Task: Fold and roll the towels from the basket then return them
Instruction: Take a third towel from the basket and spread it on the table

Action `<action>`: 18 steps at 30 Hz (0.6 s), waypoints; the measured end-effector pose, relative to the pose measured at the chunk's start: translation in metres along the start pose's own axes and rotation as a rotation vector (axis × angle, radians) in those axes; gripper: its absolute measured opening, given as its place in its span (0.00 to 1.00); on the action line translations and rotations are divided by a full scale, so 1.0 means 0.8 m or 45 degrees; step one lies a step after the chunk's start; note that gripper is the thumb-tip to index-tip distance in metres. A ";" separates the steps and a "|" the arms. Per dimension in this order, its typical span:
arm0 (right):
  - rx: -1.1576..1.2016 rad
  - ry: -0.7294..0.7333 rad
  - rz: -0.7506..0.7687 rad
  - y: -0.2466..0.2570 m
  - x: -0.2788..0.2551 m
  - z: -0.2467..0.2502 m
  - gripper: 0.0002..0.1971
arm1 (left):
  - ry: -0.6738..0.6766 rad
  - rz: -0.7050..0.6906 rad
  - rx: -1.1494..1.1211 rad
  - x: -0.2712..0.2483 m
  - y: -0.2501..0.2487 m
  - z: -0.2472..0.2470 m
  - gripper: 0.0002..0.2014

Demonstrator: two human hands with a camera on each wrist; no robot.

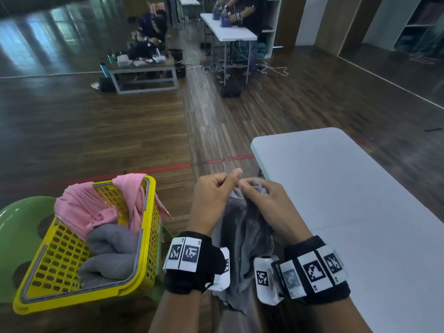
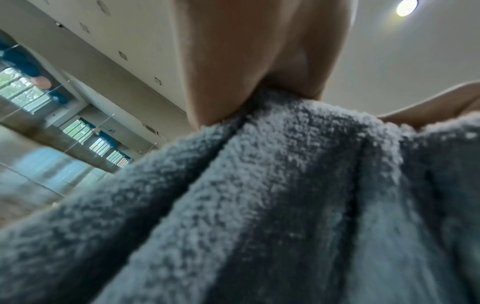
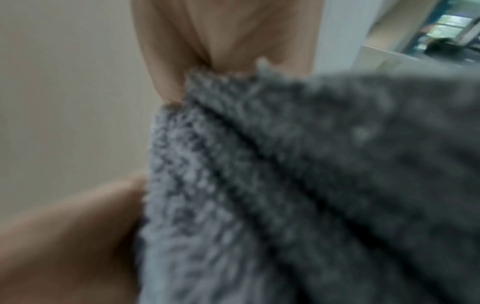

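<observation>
A grey towel [image 1: 242,239] hangs bunched between my two hands, just left of the white table [image 1: 360,200]. My left hand [image 1: 216,188] pinches its top edge, and my right hand [image 1: 259,191] grips the same edge close beside it. The left wrist view shows the grey towel [image 2: 259,205] pinched between my thumb and fingers [image 2: 233,61]. In the right wrist view the grey towel [image 3: 285,185] fills the frame below my pinching fingers [image 3: 207,37]. A yellow basket [image 1: 146,241] at lower left holds a pink towel [image 1: 96,207] draped over its rim and another grey towel [image 1: 110,253].
The basket sits on a green plastic chair [image 1: 19,227]. Wooden floor with a red tape line [image 1: 168,168] lies ahead. Far back, people work at a white table [image 1: 228,30] and a low grey bench [image 1: 144,68], with cables on the floor.
</observation>
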State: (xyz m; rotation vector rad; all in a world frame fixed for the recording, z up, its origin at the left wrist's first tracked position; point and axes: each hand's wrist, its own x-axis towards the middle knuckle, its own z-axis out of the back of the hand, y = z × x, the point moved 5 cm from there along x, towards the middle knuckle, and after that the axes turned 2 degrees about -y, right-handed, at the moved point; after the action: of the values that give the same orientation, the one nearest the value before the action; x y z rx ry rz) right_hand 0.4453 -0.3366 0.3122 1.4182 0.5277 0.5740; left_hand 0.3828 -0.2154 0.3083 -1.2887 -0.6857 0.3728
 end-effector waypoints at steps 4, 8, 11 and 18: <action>-0.025 0.168 -0.037 0.001 -0.006 -0.009 0.09 | 0.015 0.006 0.031 0.004 0.007 0.000 0.30; 0.061 -0.115 0.080 0.002 0.005 0.019 0.04 | 0.083 0.073 0.034 -0.002 0.017 0.003 0.29; 0.070 -0.141 0.056 -0.002 0.008 0.021 0.05 | 0.057 0.053 0.053 0.004 0.018 0.013 0.28; -0.124 0.148 -0.006 0.014 0.030 -0.003 0.08 | 0.185 -0.015 0.169 0.051 0.006 0.038 0.29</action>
State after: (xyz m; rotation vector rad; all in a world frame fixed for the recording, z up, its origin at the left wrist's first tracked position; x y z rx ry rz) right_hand 0.4612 -0.3183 0.3228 1.2966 0.5880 0.6724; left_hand 0.3942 -0.1664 0.3175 -1.1731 -0.5367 0.3062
